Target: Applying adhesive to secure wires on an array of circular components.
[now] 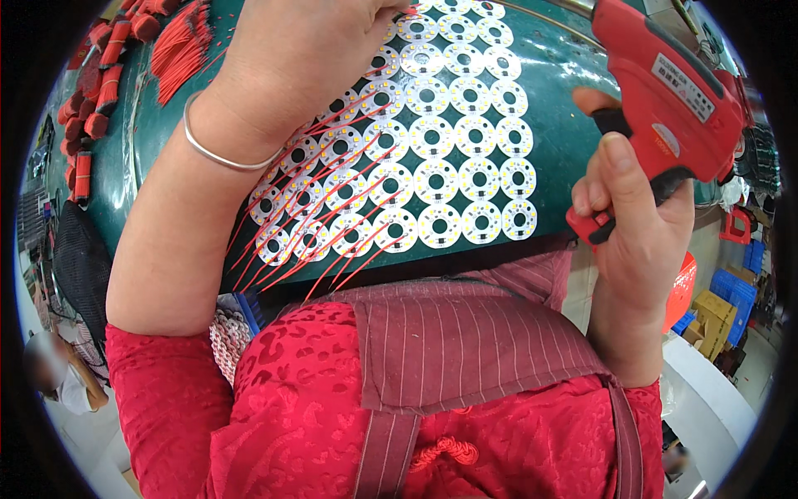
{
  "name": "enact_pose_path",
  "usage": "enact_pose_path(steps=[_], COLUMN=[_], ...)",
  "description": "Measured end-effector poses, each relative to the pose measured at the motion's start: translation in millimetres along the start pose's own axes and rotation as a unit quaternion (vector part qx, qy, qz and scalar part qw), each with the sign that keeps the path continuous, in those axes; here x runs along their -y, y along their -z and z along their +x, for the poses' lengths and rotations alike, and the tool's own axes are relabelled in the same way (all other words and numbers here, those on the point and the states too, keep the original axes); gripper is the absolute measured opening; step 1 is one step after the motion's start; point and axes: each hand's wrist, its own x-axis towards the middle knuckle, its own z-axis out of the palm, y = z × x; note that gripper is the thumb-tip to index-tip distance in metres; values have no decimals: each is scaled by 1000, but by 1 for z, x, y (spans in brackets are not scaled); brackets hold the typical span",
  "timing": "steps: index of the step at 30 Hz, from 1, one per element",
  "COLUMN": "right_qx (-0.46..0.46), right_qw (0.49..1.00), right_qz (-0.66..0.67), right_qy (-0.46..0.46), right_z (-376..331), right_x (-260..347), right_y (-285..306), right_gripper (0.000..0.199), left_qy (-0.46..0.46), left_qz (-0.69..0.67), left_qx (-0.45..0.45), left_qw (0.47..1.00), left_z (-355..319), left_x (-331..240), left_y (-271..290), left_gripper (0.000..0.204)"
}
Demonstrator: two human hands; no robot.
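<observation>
Your right hand (628,187) is gripping a red soldering gun (665,83) over the right side of the table (559,108), fingers wrapping round the handle, thumb pointing up, forearm standing nearly upright; the barrel is pointing up and left. Your left arm, a bangle (229,163) circling its wrist, is stretching over the table, bringing your left hand (328,50) above the upper left of the discs (430,136). Its fingers are curling, but their tips are meeting the top edge of view, so whether they are holding anything cannot be told.

The white discs are lying in close rows on the dark green top before you, red wires trailing off the left-hand ones toward the near edge. A pile of wires (179,54) is lying left of your hand, with bundles (108,87) lining the far left. Blue crates (733,301) are standing at right; another person (71,374) is appearing at lower left.
</observation>
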Motion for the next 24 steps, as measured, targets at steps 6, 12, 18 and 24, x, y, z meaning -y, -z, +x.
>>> enact_pose_path(steps=[6,12,18,24], right_qx=[-2,-1,7,20], right_qw=[1000,999,999,999], right_qz=[22,24,32,31], right_qy=[-3,-30,-34,-32], right_z=[-10,-18,-19,-18], right_x=[2,1,1,-2], right_y=[1,2,1,1], right_gripper=[35,38,37,34], left_qy=[-3,-38,5,34], left_qz=[62,-15,-82,-109], left_qx=[7,-69,5,15], left_qw=[998,997,997,993], left_z=[-2,1,-3,-3], left_x=[-3,-5,-5,0], left_y=[20,29,12,4], left_gripper=[5,9,9,8])
